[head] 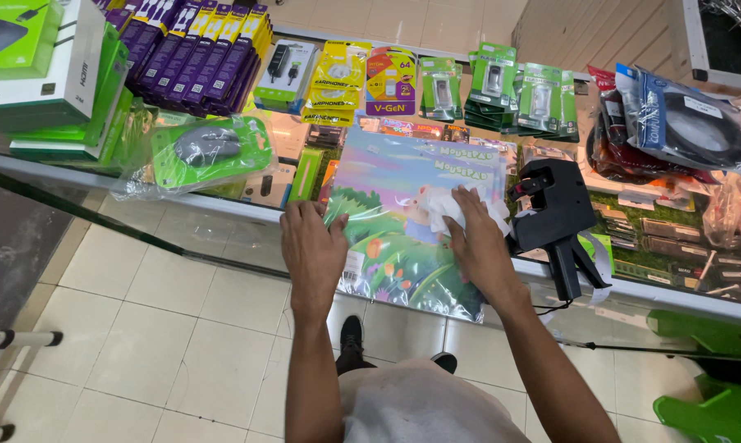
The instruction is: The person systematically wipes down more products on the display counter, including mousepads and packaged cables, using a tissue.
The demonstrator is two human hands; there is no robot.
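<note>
Left hand: left hand lies flat, fingers spread, palm down on the near left edge of the mouse pad pack; its grip is open and closes on nothing.
Right hand: right hand presses a crumpled white cloth onto the pack's clear wrapper; fingers curled over the cloth, so the grip is shut on it.
Pack position: the colourful pack lies on the glass table, its near edge hanging over the table's front rim, with more packs of the same kind stacked under it.
Slip risk: the glossy wrapper on glass looks slippery; a hard wipe toward the body could push the stack off the rim onto the floor tiles.
Knock risk: the black price label gun stands just beside the right hand; a wide sweep could tip it.
Hidden: how many packs are stacked cannot be counted; the right palm covers most of the cloth; goods under the glass are blurred by reflections.
</note>
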